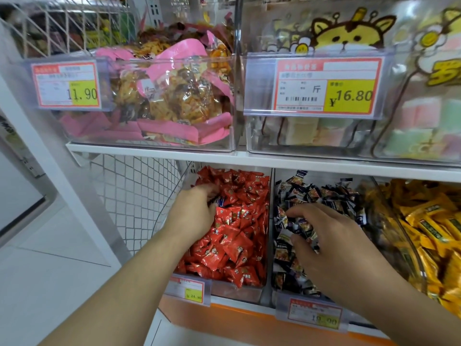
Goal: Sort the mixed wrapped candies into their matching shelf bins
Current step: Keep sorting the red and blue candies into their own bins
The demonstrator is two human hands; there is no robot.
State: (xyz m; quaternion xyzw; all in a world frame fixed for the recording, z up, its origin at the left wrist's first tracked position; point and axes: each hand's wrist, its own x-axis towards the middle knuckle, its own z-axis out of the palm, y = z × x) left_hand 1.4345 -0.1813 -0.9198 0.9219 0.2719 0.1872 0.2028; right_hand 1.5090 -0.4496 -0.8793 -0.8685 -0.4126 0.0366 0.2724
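Note:
On the lower shelf a clear bin (239,292) holds red wrapped candies (237,236). The bin (277,293) to its right holds dark blue and white wrapped candies (324,193). My left hand (192,211) reaches into the red bin and its fingers curl round a blue-wrapped candy (224,201) lying among the red ones. My right hand (329,238) is in the blue bin, fingers curled over several blue candies, thumb pressed against them.
A bin of yellow wrapped candies (429,233) stands at the far right. Above are clear bins of pink snack bags (169,96) and marshmallow packs (411,116), with price tags (326,86) in front. A white wire mesh panel (134,196) closes the shelf's left side.

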